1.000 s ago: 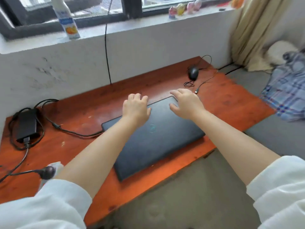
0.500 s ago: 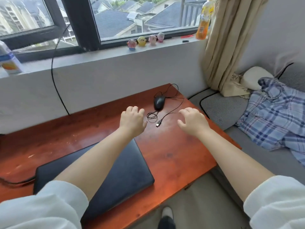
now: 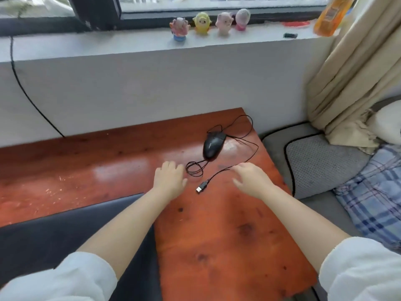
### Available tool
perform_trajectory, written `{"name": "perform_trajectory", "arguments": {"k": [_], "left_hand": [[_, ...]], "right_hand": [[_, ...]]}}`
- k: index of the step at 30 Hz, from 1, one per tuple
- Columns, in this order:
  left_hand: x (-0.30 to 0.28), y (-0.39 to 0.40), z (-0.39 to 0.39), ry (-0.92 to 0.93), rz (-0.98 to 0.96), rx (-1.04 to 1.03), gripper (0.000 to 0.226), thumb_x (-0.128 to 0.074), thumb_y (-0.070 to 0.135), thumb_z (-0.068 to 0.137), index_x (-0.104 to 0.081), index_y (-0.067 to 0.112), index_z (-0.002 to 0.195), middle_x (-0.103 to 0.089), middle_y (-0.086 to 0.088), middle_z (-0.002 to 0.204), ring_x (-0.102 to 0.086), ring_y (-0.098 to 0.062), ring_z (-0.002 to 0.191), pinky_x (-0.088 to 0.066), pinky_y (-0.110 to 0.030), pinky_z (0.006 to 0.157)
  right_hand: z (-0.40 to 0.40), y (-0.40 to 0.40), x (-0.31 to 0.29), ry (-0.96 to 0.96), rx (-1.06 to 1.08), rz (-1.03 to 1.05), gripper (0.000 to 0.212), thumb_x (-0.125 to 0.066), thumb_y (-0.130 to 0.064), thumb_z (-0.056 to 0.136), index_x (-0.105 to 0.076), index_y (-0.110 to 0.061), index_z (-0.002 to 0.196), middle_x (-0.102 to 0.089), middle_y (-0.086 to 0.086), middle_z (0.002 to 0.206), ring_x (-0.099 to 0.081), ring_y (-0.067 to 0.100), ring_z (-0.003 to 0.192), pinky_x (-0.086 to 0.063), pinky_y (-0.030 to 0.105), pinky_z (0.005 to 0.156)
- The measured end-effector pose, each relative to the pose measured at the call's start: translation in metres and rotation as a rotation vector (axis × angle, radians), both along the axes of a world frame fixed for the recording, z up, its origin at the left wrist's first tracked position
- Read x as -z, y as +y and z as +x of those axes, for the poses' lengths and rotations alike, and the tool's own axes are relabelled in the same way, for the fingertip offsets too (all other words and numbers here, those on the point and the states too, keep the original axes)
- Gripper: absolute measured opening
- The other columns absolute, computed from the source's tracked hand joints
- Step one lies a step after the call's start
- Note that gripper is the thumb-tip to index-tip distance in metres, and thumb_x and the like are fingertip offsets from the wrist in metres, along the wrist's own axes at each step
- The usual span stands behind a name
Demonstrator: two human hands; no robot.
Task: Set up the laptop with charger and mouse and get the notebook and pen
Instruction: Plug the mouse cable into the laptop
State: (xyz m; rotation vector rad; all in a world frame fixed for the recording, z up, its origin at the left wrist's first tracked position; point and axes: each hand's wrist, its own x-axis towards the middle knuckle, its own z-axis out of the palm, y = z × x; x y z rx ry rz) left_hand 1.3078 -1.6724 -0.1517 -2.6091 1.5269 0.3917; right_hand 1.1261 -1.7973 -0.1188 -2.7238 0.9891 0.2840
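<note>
Both hands, left (image 3: 170, 179) and right (image 3: 251, 179), hover empty-palmed; mouse (image 3: 213, 144) points away, toward the wall.

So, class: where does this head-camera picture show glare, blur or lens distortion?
Head view: pale window glare streaks the table left of the mouse; the figurines and orange bottle on the sill are soft with blur; the wide lens bows the sill; the USB plug stays fairly sharp.

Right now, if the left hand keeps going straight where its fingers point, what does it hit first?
Probably the coiled mouse cable just off the left hand fingertips, then the mouse. Height above the table is unclear.
</note>
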Motion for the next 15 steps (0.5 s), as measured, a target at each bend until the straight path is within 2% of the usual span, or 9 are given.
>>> {"name": "perform_trajectory", "arguments": {"k": [5, 7, 10, 15], "left_hand": [[0.024, 0.035, 0.004, 0.063, -0.032, -0.204, 0.045, -0.046, 0.034, 0.093, -0.042, 0.01, 0.131, -0.043, -0.014, 0.139, -0.034, -0.03, 0.131, -0.035, -0.042, 0.106], [0.029, 0.059, 0.001, 0.08, -0.077, -0.3, 0.047, -0.046, 0.032, 0.095, -0.039, 0.009, 0.136, -0.038, -0.015, 0.145, -0.029, -0.029, 0.136, -0.029, -0.042, 0.112], [0.036, 0.098, -0.013, 0.067, -0.12, -0.457, 0.048, -0.047, 0.029, 0.095, -0.04, 0.007, 0.137, -0.036, -0.016, 0.148, -0.025, -0.028, 0.141, -0.023, -0.04, 0.116], [0.041, 0.143, -0.041, 0.073, -0.164, -0.682, 0.047, -0.046, 0.022, 0.096, -0.038, 0.002, 0.138, -0.03, -0.017, 0.151, -0.018, -0.029, 0.144, -0.019, -0.041, 0.118]], "right_hand": [[0.038, -0.003, 0.045, 0.001, -0.301, 0.099, 0.038, -0.052, -0.02, 0.09, -0.052, -0.008, 0.125, -0.056, 0.012, 0.125, -0.048, 0.028, 0.117, -0.037, 0.036, 0.1], [0.048, 0.001, 0.057, -0.046, -0.392, 0.09, 0.03, -0.058, -0.013, 0.086, -0.059, -0.003, 0.115, -0.06, 0.018, 0.112, -0.053, 0.032, 0.107, -0.04, 0.039, 0.093], [0.054, 0.001, 0.067, -0.138, -0.461, 0.114, 0.015, -0.074, 0.002, 0.071, -0.069, 0.008, 0.084, -0.064, 0.027, 0.077, -0.062, 0.041, 0.075, -0.05, 0.044, 0.066], [0.064, 0.025, 0.074, -0.257, -0.58, 0.246, 0.015, -0.068, -0.003, 0.08, -0.066, 0.007, 0.091, -0.062, 0.026, 0.082, -0.06, 0.038, 0.079, -0.05, 0.044, 0.064]]}}
